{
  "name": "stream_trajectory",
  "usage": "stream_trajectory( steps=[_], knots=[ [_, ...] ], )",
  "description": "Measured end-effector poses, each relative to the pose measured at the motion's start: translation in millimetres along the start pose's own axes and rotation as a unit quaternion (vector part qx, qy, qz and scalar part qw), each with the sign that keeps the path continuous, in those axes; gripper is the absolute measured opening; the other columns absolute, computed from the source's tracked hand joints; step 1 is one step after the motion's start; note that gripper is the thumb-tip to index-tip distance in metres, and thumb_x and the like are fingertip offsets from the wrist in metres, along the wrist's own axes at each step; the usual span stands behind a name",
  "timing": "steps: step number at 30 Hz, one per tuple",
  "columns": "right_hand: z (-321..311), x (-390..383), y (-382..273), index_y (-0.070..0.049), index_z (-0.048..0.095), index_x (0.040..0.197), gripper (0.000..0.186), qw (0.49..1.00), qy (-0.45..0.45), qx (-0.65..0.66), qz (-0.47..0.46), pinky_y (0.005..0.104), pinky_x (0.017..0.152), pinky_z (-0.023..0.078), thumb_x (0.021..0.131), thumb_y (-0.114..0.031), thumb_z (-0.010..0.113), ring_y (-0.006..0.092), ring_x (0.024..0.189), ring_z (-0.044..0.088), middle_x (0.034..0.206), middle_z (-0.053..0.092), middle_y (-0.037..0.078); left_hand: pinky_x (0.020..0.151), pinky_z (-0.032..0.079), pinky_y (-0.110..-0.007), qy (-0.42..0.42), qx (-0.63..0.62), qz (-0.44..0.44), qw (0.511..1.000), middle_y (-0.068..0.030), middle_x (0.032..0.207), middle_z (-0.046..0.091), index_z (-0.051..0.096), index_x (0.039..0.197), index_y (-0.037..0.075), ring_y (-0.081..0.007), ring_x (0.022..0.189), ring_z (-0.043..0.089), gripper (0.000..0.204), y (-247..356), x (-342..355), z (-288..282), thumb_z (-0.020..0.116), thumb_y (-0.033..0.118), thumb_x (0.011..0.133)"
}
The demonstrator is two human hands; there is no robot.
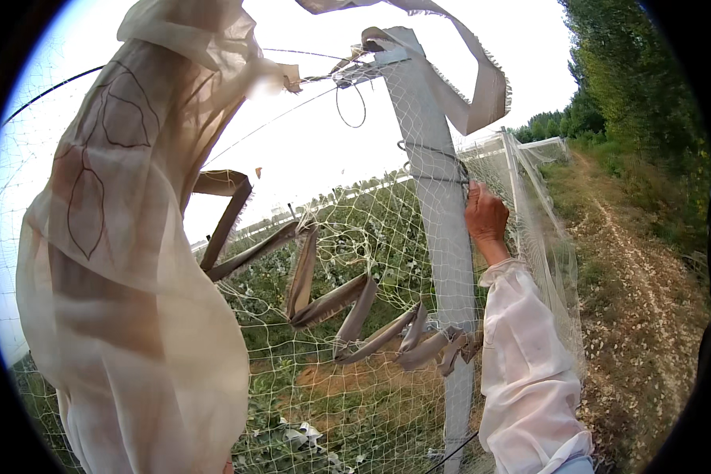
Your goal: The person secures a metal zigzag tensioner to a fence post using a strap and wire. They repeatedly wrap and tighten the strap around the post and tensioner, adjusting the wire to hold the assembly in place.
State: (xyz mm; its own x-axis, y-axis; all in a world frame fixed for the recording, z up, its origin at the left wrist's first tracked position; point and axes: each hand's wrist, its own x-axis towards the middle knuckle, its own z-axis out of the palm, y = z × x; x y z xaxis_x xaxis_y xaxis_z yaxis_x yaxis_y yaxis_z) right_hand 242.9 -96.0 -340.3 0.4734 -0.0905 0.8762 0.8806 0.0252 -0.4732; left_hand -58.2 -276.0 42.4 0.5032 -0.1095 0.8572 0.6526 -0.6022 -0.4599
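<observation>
My right hand (pixel 487 212) is closed at the right edge of a grey concrete post (pixel 438 229), where a metal wire (pixel 441 179) wraps round it; the fingertips are partly hidden. My raised left arm, in a sheer pale sleeve (pixel 134 213), fills the left side. Of my left hand (pixel 262 76) only a blurred, light-washed part shows, beside a short brown scrap of cloth (pixel 291 77). A frayed grey-brown cloth strip (pixel 329 302) zigzags through the white netting (pixel 340 387) to the post. Another length of strip (pixel 482 99) loops over the post's top.
Thin cables (pixel 308 54) run from the post's top towards the left. Low leafy plants (pixel 363 209) grow behind the net. More netting (pixel 541 229) continues along the right, beside a leaf-strewn dirt path (pixel 632 300) and tall trees (pixel 640 79). A black line (pixel 454 453) crosses low by the post.
</observation>
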Motion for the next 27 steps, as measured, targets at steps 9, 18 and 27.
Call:
stream_trajectory(
  steps=[9,18,27],
  knots=[
    [4,-1,6,-0.006,0.056,0.079,0.039,0.999,0.022,0.021,-0.041,0.0477,0.054,0.049,0.100,-0.034,0.039,0.0385,0.061,0.063,0.069,0.063,0.019,0.096,0.049,-0.043,-0.035,-0.521,-0.100,0.847,-0.0196,0.118,0.062,0.057,0.117,-0.002,-0.0305,0.111,0.060,0.033,-77,28,61,0.053,0.022,0.096],
    [1,-2,9,-0.006,0.055,0.080,0.037,0.999,0.016,0.028,-0.041,0.0472,0.052,0.048,0.100,-0.033,0.040,0.0380,0.059,0.062,0.065,0.062,0.019,0.084,0.051,-0.043,-0.088,-0.175,-0.066,0.978,-0.0193,0.105,0.064,0.061,0.105,-0.001,-0.0296,0.096,0.062,0.025,-80,39,98,0.053,0.018,0.092],
    [2,-1,13,-0.005,0.053,0.079,0.036,0.997,0.014,0.047,-0.064,0.0467,0.051,0.047,0.100,-0.032,0.041,0.0379,0.057,0.061,0.066,0.061,0.019,0.075,0.051,-0.043,-0.123,0.077,-0.034,0.989,-0.0187,0.095,0.065,0.062,0.095,-0.001,-0.0288,0.085,0.063,0.020,-59,17,119,0.052,0.015,0.089]
  ],
)
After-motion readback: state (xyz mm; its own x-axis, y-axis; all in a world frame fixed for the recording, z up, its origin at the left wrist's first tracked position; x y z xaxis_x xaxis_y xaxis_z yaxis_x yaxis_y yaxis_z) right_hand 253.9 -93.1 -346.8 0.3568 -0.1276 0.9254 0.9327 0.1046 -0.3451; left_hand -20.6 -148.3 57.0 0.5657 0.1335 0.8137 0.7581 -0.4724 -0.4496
